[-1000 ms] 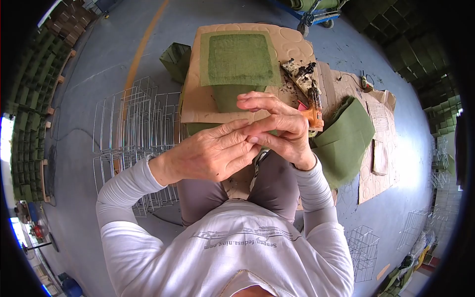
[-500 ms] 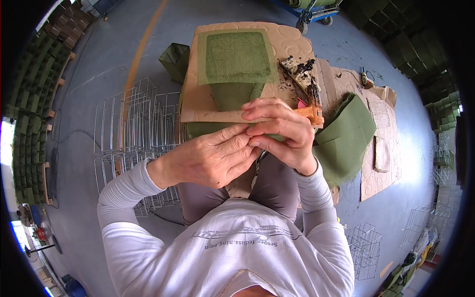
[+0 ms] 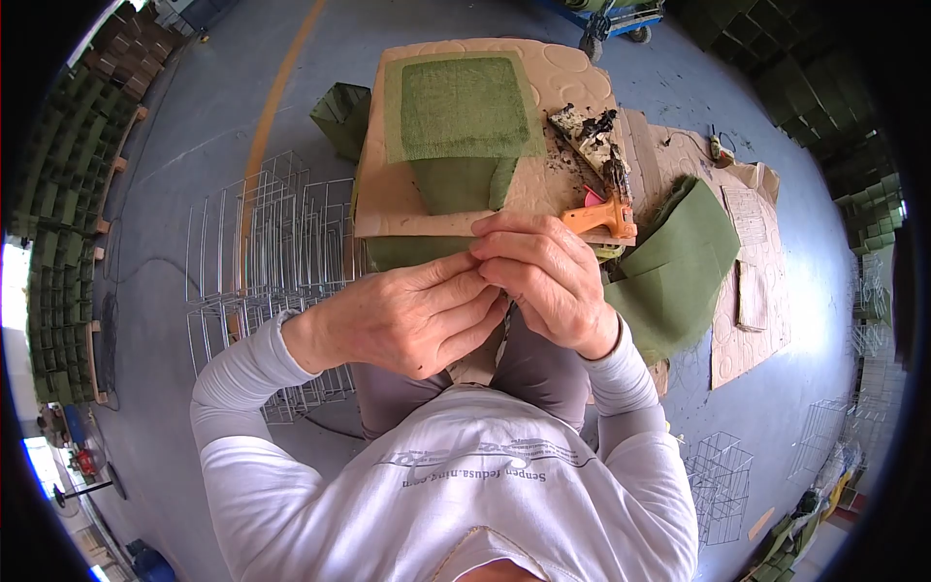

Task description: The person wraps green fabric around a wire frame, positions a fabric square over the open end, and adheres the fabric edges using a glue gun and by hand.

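My left hand [image 3: 412, 315] and my right hand [image 3: 543, 276] meet over my lap, just short of the near edge of a cardboard-topped work surface [image 3: 436, 228]. Both are closed, with their fingertips pinched together; whatever sits between them is hidden or too small to name. Beyond them a green fabric piece [image 3: 470, 107], with a square panel and a narrower flap, lies on the cardboard. An orange glue gun [image 3: 601, 215] with a dark, crusted nozzle rests to the right of my right hand, its tip by a stained, glue-smeared block [image 3: 582, 141].
Folded green fabric [image 3: 679, 276] hangs at the right over more cardboard [image 3: 756, 339]. Wire frames [image 3: 272, 252] stand on the floor at left, near a green fabric box [image 3: 344, 118]. A blue cart [image 3: 621, 21] is at the back. Stacked green boxes [image 3: 73, 204] line the left.
My right hand's fingers have curled in and closed tighter against the left fingertips. The orange glue gun shows more fully now. The left hand has barely shifted.
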The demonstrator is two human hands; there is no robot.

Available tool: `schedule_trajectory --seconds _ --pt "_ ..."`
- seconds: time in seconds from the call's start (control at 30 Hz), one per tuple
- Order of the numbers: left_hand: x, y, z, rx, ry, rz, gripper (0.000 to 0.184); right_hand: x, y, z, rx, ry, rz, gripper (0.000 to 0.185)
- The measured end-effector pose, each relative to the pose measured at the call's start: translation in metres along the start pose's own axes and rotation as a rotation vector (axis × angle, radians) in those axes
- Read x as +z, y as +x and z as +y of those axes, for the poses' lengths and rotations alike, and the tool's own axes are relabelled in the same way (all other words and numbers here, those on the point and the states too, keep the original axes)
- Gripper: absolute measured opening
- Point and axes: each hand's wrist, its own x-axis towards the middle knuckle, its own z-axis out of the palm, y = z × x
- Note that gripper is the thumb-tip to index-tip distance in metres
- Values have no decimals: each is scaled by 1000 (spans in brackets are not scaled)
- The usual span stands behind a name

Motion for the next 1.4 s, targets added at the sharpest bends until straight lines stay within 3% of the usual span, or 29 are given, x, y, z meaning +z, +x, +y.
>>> schedule_trajectory --seconds 0.1,0.17,0.3,0.7,1.13,1.4 --pt "-2 0 1 18 -7 1 24 1 0 -1 115 172 4 24" --pt "-1 0 1 29 -17 13 23 0 -1 0 225 468 10 18" --pt "-1 -1 2 34 4 44 20 -8 0 1 305 604 -33 19" --pt "-1 0 3 17 4 4 18 -15 9 -6 212 292 -124 22" --pt "-1 4 3 23 24 20 15 -9 4 -10 280 358 -123 24" --pt "-2 3 6 -18 10 4 13 -1 0 -9 148 287 -12 22"
